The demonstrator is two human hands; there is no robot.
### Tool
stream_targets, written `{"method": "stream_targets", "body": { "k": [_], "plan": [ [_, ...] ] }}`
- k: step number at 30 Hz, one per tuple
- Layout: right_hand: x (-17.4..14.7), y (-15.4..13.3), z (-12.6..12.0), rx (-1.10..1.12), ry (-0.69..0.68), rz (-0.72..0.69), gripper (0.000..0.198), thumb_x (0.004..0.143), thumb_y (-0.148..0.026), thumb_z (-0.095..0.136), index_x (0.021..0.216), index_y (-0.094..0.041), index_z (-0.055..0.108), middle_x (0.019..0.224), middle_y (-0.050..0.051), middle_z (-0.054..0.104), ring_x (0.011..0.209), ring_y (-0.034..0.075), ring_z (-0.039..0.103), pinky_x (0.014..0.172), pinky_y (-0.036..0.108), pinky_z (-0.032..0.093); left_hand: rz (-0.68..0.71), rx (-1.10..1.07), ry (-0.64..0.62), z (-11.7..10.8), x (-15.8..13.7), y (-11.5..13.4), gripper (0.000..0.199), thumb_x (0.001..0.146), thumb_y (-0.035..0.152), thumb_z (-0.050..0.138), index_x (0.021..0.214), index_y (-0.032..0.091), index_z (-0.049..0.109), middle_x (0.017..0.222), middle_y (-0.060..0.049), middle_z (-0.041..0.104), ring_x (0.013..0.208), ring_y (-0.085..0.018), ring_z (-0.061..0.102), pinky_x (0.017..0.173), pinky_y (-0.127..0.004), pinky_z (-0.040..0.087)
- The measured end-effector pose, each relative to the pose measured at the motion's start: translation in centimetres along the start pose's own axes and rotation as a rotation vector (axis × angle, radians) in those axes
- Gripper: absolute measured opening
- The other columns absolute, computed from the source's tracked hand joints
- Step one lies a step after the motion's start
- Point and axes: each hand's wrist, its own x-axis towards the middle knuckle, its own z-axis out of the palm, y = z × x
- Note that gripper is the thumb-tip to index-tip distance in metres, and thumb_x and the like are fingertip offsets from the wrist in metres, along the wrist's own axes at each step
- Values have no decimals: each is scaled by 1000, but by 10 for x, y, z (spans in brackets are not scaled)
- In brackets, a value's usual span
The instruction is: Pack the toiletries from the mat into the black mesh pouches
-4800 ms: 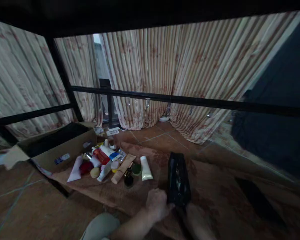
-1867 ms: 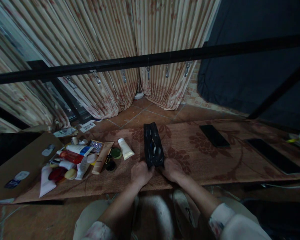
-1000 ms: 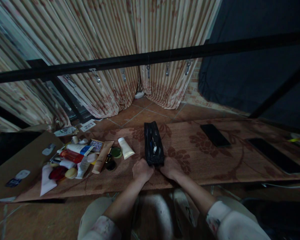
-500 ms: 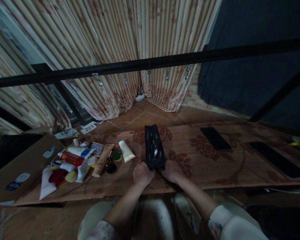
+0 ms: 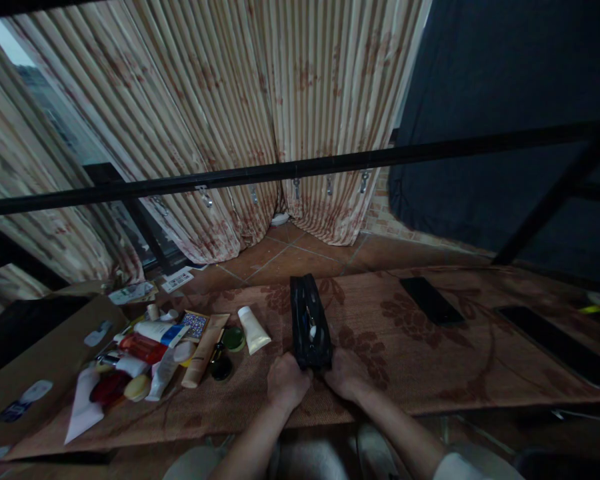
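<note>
A black zip pouch [image 5: 303,320] lies lengthwise on the patterned cloth with its top parted. Inside it a small white-tipped item [image 5: 313,331] shows; the rest of its contents are too dark to make out. My left hand [image 5: 289,383] is closed at the pouch's near left corner. At the near right corner my right hand [image 5: 349,375] is closed on it too. The fingertips of both hands are partly hidden. Closest to my left hand lies a cream tube [image 5: 254,331] with a white cap, apart from the hand.
Several cosmetics are heaped to the left, among them a beige tube [image 5: 203,357] and a round green container [image 5: 233,339]. Beyond them stands a cardboard box [image 5: 45,373]. Two dark flat phone-like slabs, one nearer [image 5: 433,300] and one farther right [image 5: 555,343], lie on the cloth. A black rail [image 5: 330,162] crosses behind.
My view has tilted upward, so the table and hands sit lower in the picture. Both hands stay at the pouch's near end, and the pouch looks much the same.
</note>
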Motion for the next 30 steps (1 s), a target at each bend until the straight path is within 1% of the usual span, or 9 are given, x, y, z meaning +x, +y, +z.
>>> {"method": "stream_targets", "body": {
  "k": [3,7,10,17,21,26,30],
  "plan": [
    [-1,-1,0,4,2,-5,25,71,-24,54,90,-19,69,93,10,70,92,24,65,67,25,45,8,-3,12,-1,-1,0,29,77,28,53,99,15,64,101,-13,67,100,-21,61,82,-25,45],
    [-3,-2,-1,-3,8,7,23,71,-23,54,88,-17,69,93,13,70,89,24,65,65,26,45,25,10,16,-3,-3,-1,31,76,27,55,103,14,62,101,-12,66,101,-22,60,84,-26,44],
    [-4,-2,-2,-3,3,-8,21,71,-22,54,86,-18,69,91,11,70,89,24,66,66,25,45,60,7,12,-3,-4,-4,30,76,27,55,103,14,62,101,-12,66,101,-21,60,84,-25,44],
    [-2,1,-2,-20,-17,-27,23,72,-25,56,89,-15,67,96,15,69,94,26,64,71,28,46,103,6,7,-3,-3,-8,31,81,36,51,101,15,63,100,-11,67,101,-21,60,83,-25,43],
    [1,2,-2,-19,-24,-53,29,76,-32,54,97,-16,66,98,14,68,98,26,62,75,28,45,78,3,20,-3,-3,-5,32,80,37,52,101,16,63,98,-11,67,100,-20,61,82,-24,44],
    [0,1,-2,-27,-24,-43,28,77,-32,52,94,-15,67,97,14,69,97,25,63,75,28,45,4,-9,70,1,-2,-1,32,77,38,52,98,16,64,95,-11,68,95,-22,63,77,-26,45],
    [-1,-1,-2,-36,-19,-11,26,77,-30,52,93,-16,67,96,14,69,95,25,64,73,29,45,-24,1,54,2,0,1,32,75,37,52,97,17,63,97,-11,68,96,-24,62,77,-28,46]
  ]
}}
